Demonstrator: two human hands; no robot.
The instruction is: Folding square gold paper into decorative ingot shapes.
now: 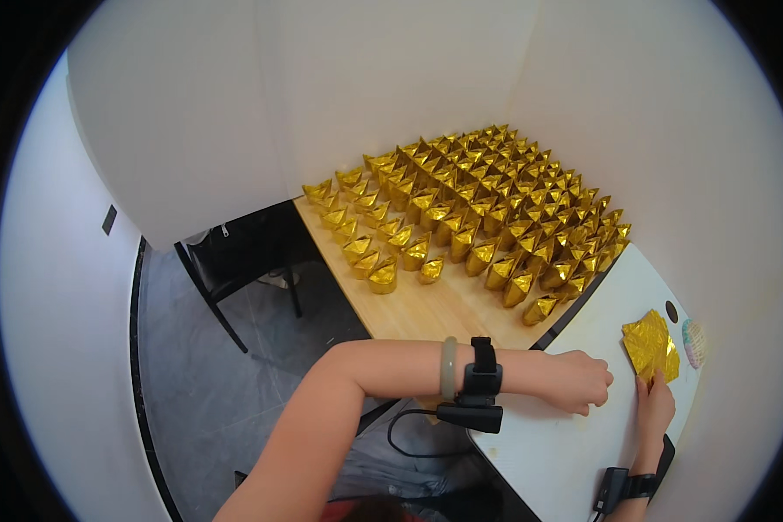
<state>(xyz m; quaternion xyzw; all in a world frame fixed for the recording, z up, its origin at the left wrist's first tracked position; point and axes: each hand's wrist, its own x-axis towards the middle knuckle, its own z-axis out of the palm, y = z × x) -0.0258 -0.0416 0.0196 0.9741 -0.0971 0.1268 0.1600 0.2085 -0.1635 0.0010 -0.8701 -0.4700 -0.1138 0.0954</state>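
Rows of folded ingots [478,204] are filling the counter [426,309]. Right hand [655,407], fingers flat, is pressing the foil sheets [648,345]; left hand [578,380] is resting curled, empty. Several sheets are waiting unfolded.

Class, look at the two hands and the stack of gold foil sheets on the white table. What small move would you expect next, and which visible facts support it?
Probably lifting the top sheet off the gold foil stack. The right hand touches the stack's near edge, the left hand rests curled beside it on the white table, neither holds a sheet, and rows of folded gold ingots fill the wooden table.
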